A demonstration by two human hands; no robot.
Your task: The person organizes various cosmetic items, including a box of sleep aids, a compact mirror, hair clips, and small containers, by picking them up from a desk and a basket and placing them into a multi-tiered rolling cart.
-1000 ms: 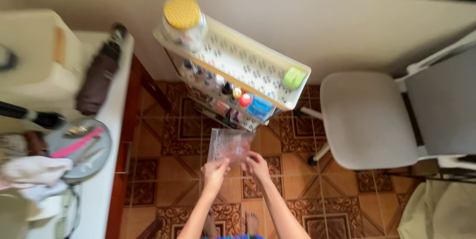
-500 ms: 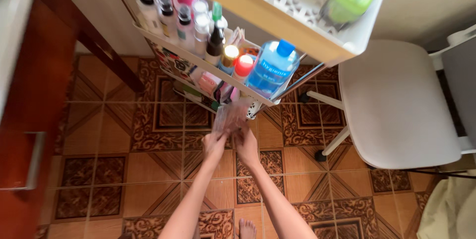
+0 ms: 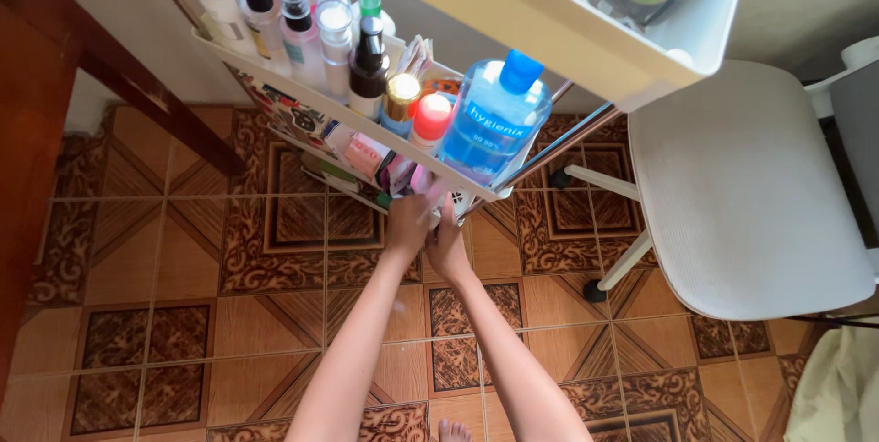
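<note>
Head view: left hand (image 3: 408,225) and right hand (image 3: 447,245) curl closed around clear bag (image 3: 430,202).
</note>
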